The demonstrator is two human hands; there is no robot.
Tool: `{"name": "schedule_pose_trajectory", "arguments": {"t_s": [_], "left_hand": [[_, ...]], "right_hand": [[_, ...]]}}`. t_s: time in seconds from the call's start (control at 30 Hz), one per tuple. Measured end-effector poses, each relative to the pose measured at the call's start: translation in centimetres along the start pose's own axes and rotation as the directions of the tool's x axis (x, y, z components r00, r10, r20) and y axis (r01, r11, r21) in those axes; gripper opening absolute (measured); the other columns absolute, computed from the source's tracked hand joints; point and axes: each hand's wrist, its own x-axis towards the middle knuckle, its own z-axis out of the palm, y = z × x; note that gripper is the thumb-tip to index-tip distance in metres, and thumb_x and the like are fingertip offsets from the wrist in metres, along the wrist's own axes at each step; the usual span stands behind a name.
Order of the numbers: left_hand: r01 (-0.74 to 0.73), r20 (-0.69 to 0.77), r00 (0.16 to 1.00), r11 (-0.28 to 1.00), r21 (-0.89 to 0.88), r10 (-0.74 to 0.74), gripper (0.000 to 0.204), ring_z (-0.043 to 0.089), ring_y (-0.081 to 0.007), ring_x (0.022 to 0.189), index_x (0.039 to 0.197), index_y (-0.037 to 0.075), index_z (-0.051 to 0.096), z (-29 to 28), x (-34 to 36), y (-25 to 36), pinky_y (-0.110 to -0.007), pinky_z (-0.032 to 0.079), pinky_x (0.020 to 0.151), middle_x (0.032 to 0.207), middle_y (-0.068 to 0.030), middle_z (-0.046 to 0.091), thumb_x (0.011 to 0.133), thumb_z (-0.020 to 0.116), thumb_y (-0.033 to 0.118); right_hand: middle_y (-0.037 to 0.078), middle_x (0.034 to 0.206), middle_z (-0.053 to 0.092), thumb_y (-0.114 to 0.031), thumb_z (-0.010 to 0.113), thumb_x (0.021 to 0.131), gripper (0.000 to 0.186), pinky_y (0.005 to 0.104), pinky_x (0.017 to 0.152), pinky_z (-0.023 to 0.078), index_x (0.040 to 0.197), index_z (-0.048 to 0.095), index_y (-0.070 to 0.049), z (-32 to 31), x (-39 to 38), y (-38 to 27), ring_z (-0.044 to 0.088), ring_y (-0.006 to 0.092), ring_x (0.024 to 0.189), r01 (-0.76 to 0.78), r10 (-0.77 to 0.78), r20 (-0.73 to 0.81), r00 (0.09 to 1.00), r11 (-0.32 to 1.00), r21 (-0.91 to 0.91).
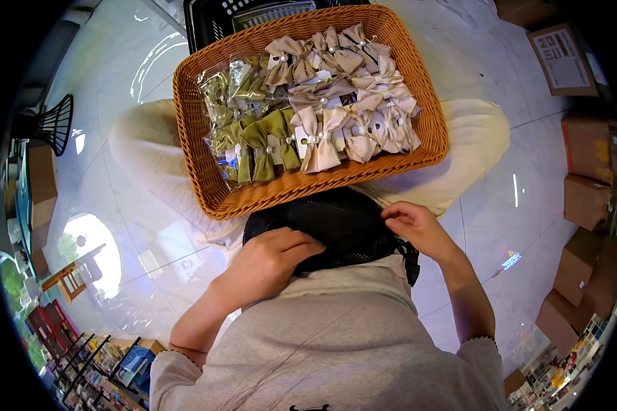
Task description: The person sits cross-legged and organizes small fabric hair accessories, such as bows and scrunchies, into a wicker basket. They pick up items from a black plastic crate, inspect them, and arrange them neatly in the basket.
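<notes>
On my lap lies a piece of black mesh fabric (339, 219), rounded and bunched; its exact kind is hard to make out. My left hand (281, 255) is closed over its left side, fingers together and bent, fingertips partly hidden. At its right edge my right hand (416, 226) has its fingers curled in a pinch on the fabric. Just beyond, a brown wicker basket (240, 203) rests across my crossed legs. It holds rows of fabric bow hair accessories: olive green bows (259, 147) at the left, some in clear wrappers, and beige bows (325, 140) at the right.
Behind the basket stands a black plastic crate (209, 24). Cardboard boxes (583, 264) line the right side, with another box (562, 60) at the far right. Shelves with goods (92, 370) are at the lower left. The floor (476, 185) is pale, shiny tile.
</notes>
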Motion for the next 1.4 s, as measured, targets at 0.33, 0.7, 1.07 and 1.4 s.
{"name": "schedule_pose_trajectory", "arguments": {"t_s": [0.33, 0.7, 1.07, 1.4], "left_hand": [[-0.032, 0.047, 0.998, 0.985, -0.167, 0.041, 0.028, 0.06, -0.0212, 0.074, 0.086, 0.005, 0.065, -1.2, -1.9, 0.2, -0.031, 0.049, 0.062, 0.091, -0.0058, 0.065, 0.06, 0.066, -0.003], [0.51, -0.188, 0.853, 0.855, 0.099, -0.487, 0.031, 0.057, -0.0343, 0.093, 0.108, -0.002, 0.054, -0.5, -4.3, -1.6, -0.037, 0.047, 0.08, 0.108, -0.0191, 0.056, 0.078, 0.062, 0.004], [0.628, 0.03, 0.751, 0.7, -0.341, -0.659, 0.068, 0.05, -0.033, 0.11, 0.122, -0.005, 0.044, 2.2, -2.6, -5.2, -0.035, 0.038, 0.094, 0.117, -0.0242, 0.052, 0.072, 0.072, 0.031], [0.593, -0.043, 0.741, 0.683, -0.426, -0.67, 0.06, 0.057, -0.0268, 0.1, 0.108, -0.006, 0.056, 2.3, -2.7, -5.2, -0.032, 0.041, 0.088, 0.104, -0.017, 0.061, 0.064, 0.079, 0.028]], "right_hand": [[-0.004, 0.069, 0.048, -0.01, 0.063, 0.082, 0.014, 0.0182, 0.051, 0.036, 0.087, 0.052, -0.002, -0.2, 0.1, -2.9, 0.042, 0.0019, 0.059, -0.007, 0.071, 0.276, 0.958, 0.974, -0.227], [0.017, 0.094, 0.059, -0.024, 0.067, 0.078, 0.041, 0.0329, 0.069, 0.047, 0.105, 0.049, 0.001, 1.0, -1.2, -2.6, 0.059, 0.0246, 0.08, 0.048, -0.075, -0.039, 0.996, 0.882, -0.47], [0.029, 0.113, 0.049, -0.041, 0.069, 0.073, 0.077, 0.0397, 0.087, 0.042, 0.12, 0.031, 0.007, 1.5, 0.3, -2.4, 0.051, 0.0392, 0.105, 0.062, -0.031, 0.064, 0.997, 0.821, -0.568], [0.03, 0.113, 0.049, -0.039, 0.068, 0.074, 0.074, 0.041, 0.087, 0.042, 0.121, 0.032, 0.006, 1.4, -0.5, -2.5, 0.05, 0.0409, 0.105, 0.139, -0.103, 0.094, 0.99, 0.799, -0.585]]}}
